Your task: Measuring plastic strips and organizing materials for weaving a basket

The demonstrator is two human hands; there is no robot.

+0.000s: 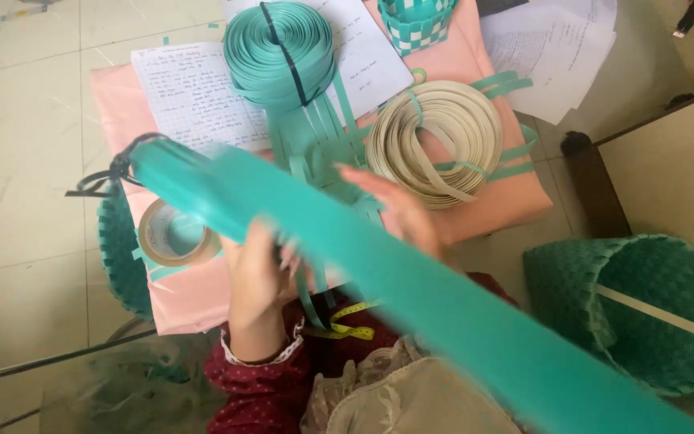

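Observation:
A long bundle of teal plastic strips (379,265), tied with a black band at its far left end, crosses the view diagonally and is blurred by motion. My left hand (255,277) grips the bundle from below near its left part. My right hand (399,213) lies behind the bundle with fingers spread, over loose teal strips (315,149) laid out on the pink table (516,193). Whether the right hand grips anything is hidden by the bundle.
A teal strip coil (283,52) and a cream strip coil (435,141) sit on the table with papers (194,96) and a tape roll (174,233). A woven teal basket (644,309) stands at right. A yellow measuring tape (347,321) lies on my lap.

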